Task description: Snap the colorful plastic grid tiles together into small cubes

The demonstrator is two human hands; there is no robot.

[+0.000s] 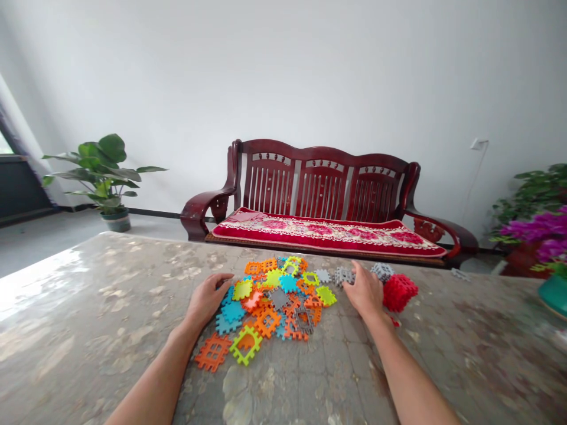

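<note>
A heap of flat, toothed plastic building tiles (277,298) in orange, blue, lime and grey lies on the marbled table (88,330). My left hand (208,298) rests at the heap's left edge, fingers curled loosely beside a blue tile, and nothing can be seen held in it. My right hand (365,290) lies at the heap's right side, its fingers reaching onto a grey tile (343,275). A red cube built of tiles (399,291) stands just right of that hand, with a grey cube (382,271) behind it.
A dark red wooden bench (319,195) with a floral cushion stands beyond the table's far edge. A potted green plant (104,177) is on the floor at left. Purple flowers in a teal pot (553,283) sit at the table's right edge.
</note>
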